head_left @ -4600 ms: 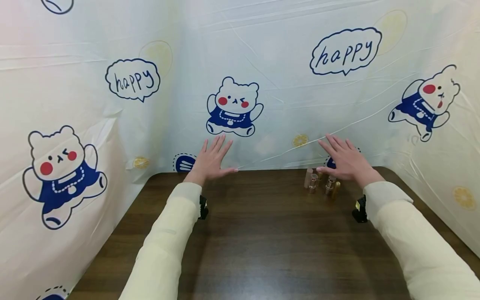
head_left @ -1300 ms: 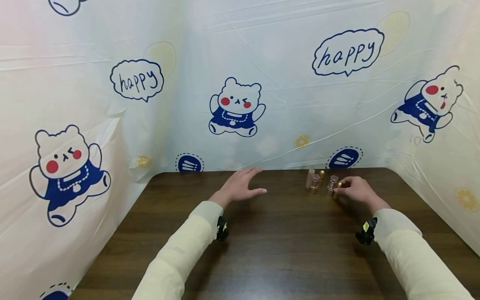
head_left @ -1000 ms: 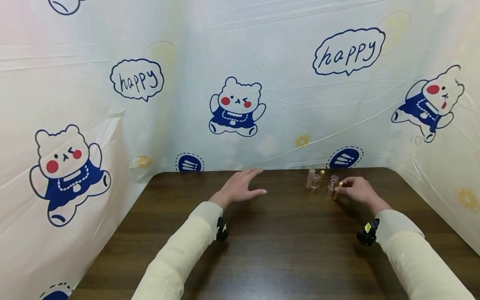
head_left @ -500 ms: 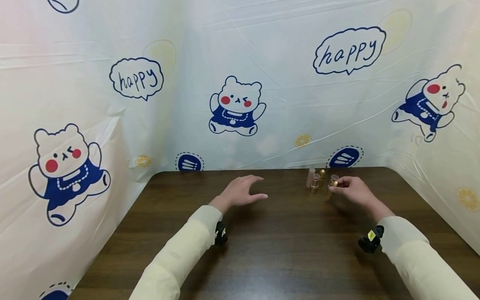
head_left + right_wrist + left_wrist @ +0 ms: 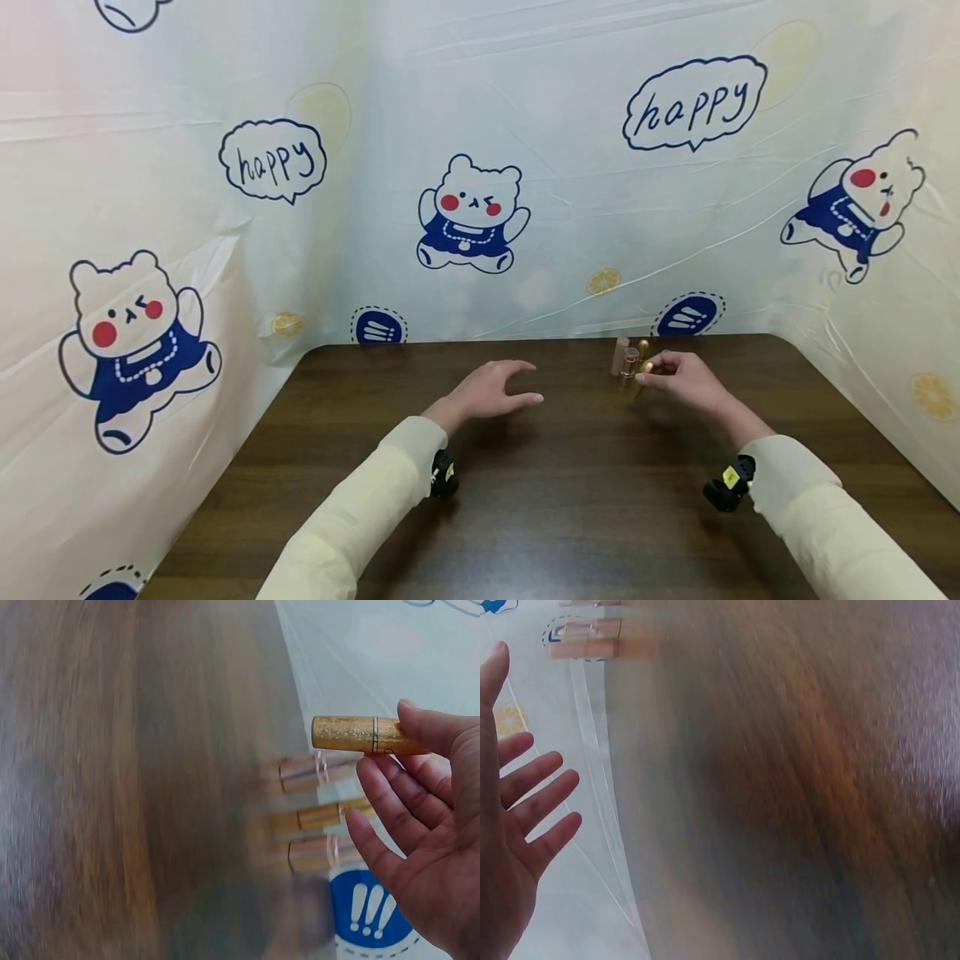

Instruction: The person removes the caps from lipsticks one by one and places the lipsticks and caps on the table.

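My right hand (image 5: 686,383) pinches a gold tube (image 5: 647,367) between thumb and fingertips. That tube (image 5: 345,734) is off the table in the right wrist view, beside the right hand (image 5: 431,795). Behind it stand another gold tube (image 5: 319,817) and clear-topped pinkish tubes (image 5: 311,854). In the head view, a plain pink tube (image 5: 618,357) and a clear-topped tube (image 5: 630,362) stand left of the fingers; the right hand hides another clear-topped tube. My left hand (image 5: 487,392) holds nothing, its fingers apart over the table. The left wrist view shows this hand (image 5: 517,810) and the pink tube (image 5: 583,649).
The dark wooden table (image 5: 555,483) reaches back to a pale printed curtain (image 5: 555,208), which also rises along both sides. The small group of tubes stands near the back edge, right of centre.
Having taken hold of the gold tube, my right hand has lifted it and carried it left, past a clear-topped tube. My left hand has shifted slightly toward me and to the right.
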`<action>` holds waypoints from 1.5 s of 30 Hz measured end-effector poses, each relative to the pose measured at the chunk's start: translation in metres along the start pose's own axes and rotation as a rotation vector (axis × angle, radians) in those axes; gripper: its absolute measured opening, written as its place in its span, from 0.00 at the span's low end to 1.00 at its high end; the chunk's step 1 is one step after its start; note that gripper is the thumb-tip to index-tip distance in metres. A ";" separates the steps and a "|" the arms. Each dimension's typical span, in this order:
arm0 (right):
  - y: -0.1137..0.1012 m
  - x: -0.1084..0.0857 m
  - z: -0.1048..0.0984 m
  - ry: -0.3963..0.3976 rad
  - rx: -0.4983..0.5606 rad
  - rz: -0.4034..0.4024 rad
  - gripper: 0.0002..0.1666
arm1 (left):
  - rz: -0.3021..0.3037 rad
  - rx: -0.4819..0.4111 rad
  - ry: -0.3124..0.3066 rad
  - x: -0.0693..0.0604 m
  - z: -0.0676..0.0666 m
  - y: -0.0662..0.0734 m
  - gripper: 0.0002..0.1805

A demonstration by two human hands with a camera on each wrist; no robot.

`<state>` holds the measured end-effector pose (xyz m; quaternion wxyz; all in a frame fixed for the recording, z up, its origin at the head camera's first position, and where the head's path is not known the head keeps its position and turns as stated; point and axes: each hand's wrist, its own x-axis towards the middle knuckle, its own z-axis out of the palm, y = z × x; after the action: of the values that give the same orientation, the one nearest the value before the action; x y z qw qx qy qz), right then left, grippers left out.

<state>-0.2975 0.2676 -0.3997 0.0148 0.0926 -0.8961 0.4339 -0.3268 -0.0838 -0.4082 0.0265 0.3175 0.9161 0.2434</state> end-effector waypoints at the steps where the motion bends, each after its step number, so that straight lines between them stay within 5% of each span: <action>1: -0.002 0.001 0.001 -0.003 0.010 0.004 0.21 | -0.007 -0.023 -0.006 0.000 0.000 0.002 0.39; 6: -0.012 0.003 0.007 -0.027 0.037 0.004 0.22 | -0.019 -0.133 -0.018 0.001 0.003 0.007 0.35; 19: -0.032 0.008 0.025 -0.068 0.149 -0.033 0.20 | 0.014 -0.228 -0.054 0.001 0.010 0.016 0.30; 45: -0.061 0.010 0.066 -0.129 0.290 -0.095 0.15 | 0.031 -0.282 -0.030 0.004 0.020 0.020 0.28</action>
<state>-0.2932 0.1774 -0.3927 -0.0358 0.1639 -0.8177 0.5507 -0.3146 -0.0591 -0.4158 0.0809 0.3283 0.8673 0.3653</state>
